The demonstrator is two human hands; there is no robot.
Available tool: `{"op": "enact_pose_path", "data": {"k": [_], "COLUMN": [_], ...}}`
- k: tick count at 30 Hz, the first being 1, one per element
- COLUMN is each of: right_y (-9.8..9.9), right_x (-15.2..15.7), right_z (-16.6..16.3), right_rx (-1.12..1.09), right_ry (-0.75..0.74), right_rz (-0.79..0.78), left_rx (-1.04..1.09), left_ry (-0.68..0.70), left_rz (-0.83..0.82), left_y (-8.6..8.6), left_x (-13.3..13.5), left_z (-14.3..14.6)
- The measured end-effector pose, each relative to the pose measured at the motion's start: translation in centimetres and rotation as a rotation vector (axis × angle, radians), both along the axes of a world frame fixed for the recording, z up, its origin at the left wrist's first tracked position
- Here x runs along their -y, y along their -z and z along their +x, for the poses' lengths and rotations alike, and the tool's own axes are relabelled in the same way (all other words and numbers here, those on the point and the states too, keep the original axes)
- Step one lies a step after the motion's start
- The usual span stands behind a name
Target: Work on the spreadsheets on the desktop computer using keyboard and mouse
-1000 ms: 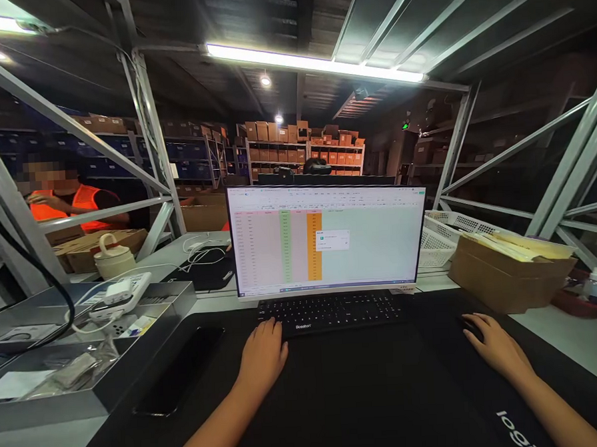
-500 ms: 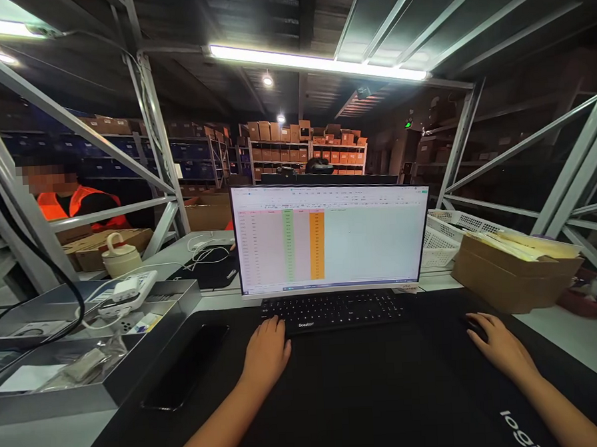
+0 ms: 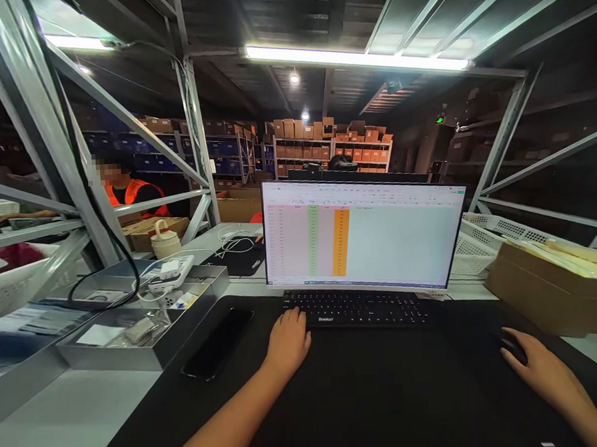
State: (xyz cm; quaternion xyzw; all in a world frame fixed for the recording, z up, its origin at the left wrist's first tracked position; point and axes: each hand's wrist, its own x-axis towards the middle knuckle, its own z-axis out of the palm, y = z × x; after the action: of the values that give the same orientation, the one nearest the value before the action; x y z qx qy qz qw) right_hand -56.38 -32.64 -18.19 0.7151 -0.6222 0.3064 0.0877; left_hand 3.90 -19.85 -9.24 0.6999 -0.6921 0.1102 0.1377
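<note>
"In the head view, where are the keyboard (image 3: 368,308) and computer mouse (image 3: 514,347)?"

"The keyboard lies just ahead of my left hand (image 3: 288,341), its fingers extended side by side on the front left corner. The computer mouse sits under my right hand (image 3: 541,367), held between thumb and fingers, well to the keyboard's right."

"How do they look?"

"The keyboard is black and wide, with pale key markings and 'Bosston' along its front edge. The computer mouse is dark, partly covered by my hand."
</note>
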Motion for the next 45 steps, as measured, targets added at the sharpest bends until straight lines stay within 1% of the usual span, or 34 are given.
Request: {"op": "enact_pose_path", "data": {"k": [3,9,15,20,28,33,36,42,45], "right_y": [0.1,0.6,-0.6,-1.4,-0.8,-0.5,-0.5,-0.6,-0.8], "right_x": [0.0,0.1,-0.7,-1.4,-0.9,-0.6,-0.5,-0.6,-0.7], "right_z": [0.0,-0.3,0.4,1.4,0.8,0.4,0.3,0.4,0.5], "right_rx": [0.002,-0.019,-0.026,-0.011,0.03,0.013,0.009,0.016,0.028], "right_ry": [-0.026,-0.031,-0.009,0.024,0.048,0.013,0.01,-0.016,-0.014], "right_rz": [-0.017,-0.056,-0.03,0.033,0.085,0.056,0.044,0.028,0.028], "left_rx": [0.001,0.0,-0.002,0.017,0.011,0.007,-0.023,-0.179,-0.23], "left_ry": [-0.002,0.001,0.008,-0.002,0.004,0.007,0.008,-0.011,-0.053], "left_rz": [0.001,-0.008,-0.026,-0.001,-0.021,-0.014,-0.01,-0.069,-0.09], "left_y": [0.1,0.2,0.3,0.1,0.0,0.1,0.2,0.4,0.5], "left_x": [0.1,0.2,0.2,0.1,-0.2,-0.1,0.0,0.3,0.5], "left_z": [0.1,0.2,0.2,0.2,-0.3,-0.2,0.1,0.8,1.4]}}
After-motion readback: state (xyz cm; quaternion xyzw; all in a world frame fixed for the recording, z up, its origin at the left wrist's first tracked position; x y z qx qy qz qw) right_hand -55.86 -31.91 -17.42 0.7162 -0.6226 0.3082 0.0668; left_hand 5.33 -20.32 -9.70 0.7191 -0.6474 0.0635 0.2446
